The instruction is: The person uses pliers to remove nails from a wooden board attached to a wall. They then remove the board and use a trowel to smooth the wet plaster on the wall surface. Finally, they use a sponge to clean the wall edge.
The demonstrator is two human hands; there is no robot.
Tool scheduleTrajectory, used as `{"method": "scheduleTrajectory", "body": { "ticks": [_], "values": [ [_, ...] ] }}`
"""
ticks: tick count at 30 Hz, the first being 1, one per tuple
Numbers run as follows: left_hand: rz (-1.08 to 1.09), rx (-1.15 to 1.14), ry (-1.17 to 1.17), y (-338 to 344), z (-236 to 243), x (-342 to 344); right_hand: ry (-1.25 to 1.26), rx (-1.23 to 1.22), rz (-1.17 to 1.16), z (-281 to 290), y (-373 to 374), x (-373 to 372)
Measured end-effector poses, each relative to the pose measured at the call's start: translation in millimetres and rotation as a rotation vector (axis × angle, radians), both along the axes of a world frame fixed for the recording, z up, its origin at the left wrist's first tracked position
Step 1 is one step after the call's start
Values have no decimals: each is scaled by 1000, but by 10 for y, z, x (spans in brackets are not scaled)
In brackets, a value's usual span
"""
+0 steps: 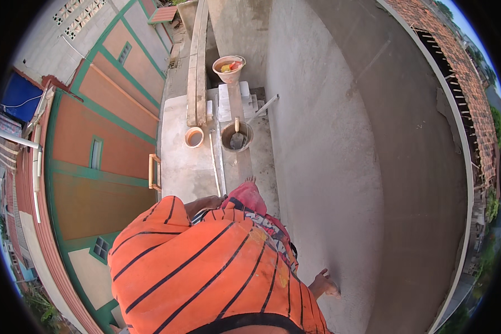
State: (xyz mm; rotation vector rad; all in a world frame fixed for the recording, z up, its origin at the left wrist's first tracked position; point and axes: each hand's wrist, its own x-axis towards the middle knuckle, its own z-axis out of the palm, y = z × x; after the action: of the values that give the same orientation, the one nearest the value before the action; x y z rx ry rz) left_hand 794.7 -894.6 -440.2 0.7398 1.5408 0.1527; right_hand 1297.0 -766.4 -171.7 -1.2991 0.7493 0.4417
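Looking down past my orange striped shirt and pink patterned shorts, I see my right hand [327, 284] at the wall [323, 167] on the lower right, fingers apart with nothing visible in them. My left hand [214, 201] is mostly hidden beside the shorts, so its fingers are unclear. My bare toes show on the concrete ledge [178, 167]. Ahead sits a dark bucket [236, 142] with a trowel in it, and left of it a small pale bucket [194, 137]. A pipe [212, 167] and a long straight strip lie along the ledge.
A pinkish bucket [228, 68] with yellow and red items stands farther ahead near white blocks [225, 103]. Long boards [197, 67] extend away. A white pipe [267, 104] leans by the wall. A drop at the ledge's left faces a painted building [100, 145] and a small wooden frame [153, 171].
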Motion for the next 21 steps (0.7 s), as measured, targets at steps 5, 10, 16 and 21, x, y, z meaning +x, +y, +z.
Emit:
{"method": "scheduleTrajectory", "body": {
  "ticks": [5,10,16,21],
  "values": [
    [128,21,23,-530,-158,44,-8,-18,66,-136,35,41],
    [169,34,69,-832,-119,-183,50,-73,203,-359,-68,-38],
    [850,-217,-37,-274,591,-337,165,-158,1433,-838,623,-1338],
    [967,-107,-21,34,632,-767,-334,-10,2163,-506,1999,-2835]
  ]
}}
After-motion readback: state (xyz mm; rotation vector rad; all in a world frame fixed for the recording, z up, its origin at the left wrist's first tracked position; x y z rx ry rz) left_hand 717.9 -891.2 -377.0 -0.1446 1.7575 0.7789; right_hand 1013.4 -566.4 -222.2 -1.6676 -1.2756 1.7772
